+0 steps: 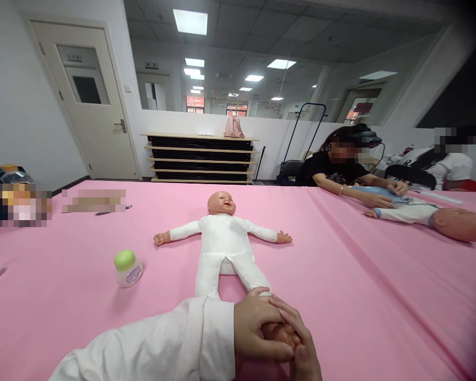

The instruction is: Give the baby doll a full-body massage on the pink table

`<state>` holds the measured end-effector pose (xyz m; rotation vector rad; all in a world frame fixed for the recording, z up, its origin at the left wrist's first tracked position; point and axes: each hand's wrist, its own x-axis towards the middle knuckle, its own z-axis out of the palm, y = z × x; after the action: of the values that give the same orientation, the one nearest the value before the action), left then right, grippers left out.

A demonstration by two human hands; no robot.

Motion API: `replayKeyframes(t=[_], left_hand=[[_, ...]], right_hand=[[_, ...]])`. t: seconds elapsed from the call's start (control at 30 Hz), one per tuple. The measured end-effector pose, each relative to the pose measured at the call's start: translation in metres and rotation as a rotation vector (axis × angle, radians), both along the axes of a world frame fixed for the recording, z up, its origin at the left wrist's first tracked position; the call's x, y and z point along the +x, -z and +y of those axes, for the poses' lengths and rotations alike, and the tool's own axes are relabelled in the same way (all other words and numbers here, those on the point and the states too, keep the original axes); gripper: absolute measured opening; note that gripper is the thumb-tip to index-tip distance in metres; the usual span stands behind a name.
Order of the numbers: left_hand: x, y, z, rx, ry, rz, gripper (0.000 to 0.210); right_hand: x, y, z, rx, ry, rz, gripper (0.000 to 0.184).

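Observation:
A baby doll (pixel 225 235) with a white cloth body lies on its back, arms spread and head away from me. My left hand (pixel 257 325), coming out of a white sleeve, is wrapped over the doll's foot (pixel 284 334) on the right side of the view. From the other side my right hand (pixel 304 336) curls around the same foot, its fingers meeting those of the left. Only the toes and part of the foot show between my hands. The doll's other foot is hidden behind my sleeve. Left of the doll stands a cream jar (pixel 129 269) with a green lid.
Pink cloth (pixel 341 317) covers the table. A pen (pixel 113 210) lies at the far left beside a blurred item. Across on the right, a co-worker (pixel 341 164) in a headset handles another doll (pixel 432 216). Another person (pixel 440 164) sits behind.

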<state>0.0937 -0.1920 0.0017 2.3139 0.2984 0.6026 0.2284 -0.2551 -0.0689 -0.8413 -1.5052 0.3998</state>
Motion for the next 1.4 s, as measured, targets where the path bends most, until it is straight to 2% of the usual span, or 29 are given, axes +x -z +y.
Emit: replayKeyframes(t=[0.23,0.37,0.53,0.63,0.77,0.97,1.1,1.23,1.4], left_hand=[[0.002,0.007,0.0,0.01,-0.039,-0.023,0.02],[0.003,0.012,0.002,-0.003,-0.015,0.0,0.02],[0.007,0.022,0.0,-0.034,-0.095,-0.083,0.026],[0.009,0.025,-0.001,-0.04,-0.123,-0.052,0.025],[0.008,0.024,-0.001,-0.027,-0.128,-0.025,0.023],[0.006,0.021,0.0,-0.028,-0.075,-0.043,0.026],[0.006,0.021,0.0,-0.048,-0.051,-0.109,0.031],[0.005,0.021,0.001,-0.063,-0.033,-0.117,0.038],[0.005,0.021,0.0,0.001,-0.037,-0.048,0.035]], right_hand=[[0.0,-0.004,-0.003,-0.018,0.018,-0.022,0.038],[0.001,-0.003,-0.003,-0.003,0.025,-0.049,0.038],[-0.002,-0.003,-0.002,-0.021,0.022,-0.017,0.037],[-0.003,-0.005,-0.002,-0.009,0.019,-0.027,0.037],[-0.001,-0.008,-0.002,-0.006,0.018,-0.062,0.037],[0.002,-0.012,-0.003,0.038,-0.07,-0.16,0.04],[0.001,-0.011,-0.001,0.06,-0.04,-0.189,0.042],[-0.002,-0.011,-0.002,0.053,-0.011,-0.156,0.038],[-0.002,-0.011,-0.002,0.014,-0.026,-0.064,0.032]])
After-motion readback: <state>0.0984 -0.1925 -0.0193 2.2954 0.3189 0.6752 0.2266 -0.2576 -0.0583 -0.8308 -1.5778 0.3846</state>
